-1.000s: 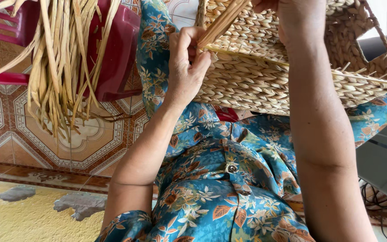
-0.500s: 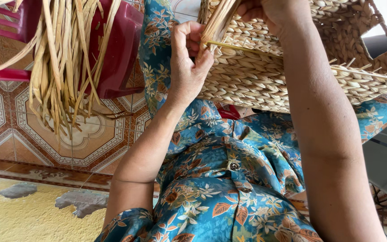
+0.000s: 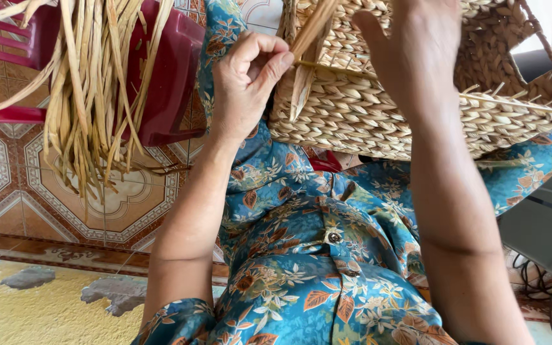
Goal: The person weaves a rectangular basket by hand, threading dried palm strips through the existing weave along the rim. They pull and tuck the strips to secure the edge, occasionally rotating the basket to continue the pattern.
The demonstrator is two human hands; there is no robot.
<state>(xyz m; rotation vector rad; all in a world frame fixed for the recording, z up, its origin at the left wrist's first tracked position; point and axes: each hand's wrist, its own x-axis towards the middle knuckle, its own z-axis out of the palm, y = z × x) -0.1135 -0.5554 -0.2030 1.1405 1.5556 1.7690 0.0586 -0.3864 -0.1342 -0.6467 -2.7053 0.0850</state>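
I see the left hand (image 3: pixel 250 76) has slid left along the flat straw strand (image 3: pixel 306 57), fingers now pinched shut on it beside the woven basket (image 3: pixel 378 108) on the lap. The right hand (image 3: pixel 410 57) has lifted off the weave, fingers loosely apart, so the strand looks drawn taut for the next tuck.
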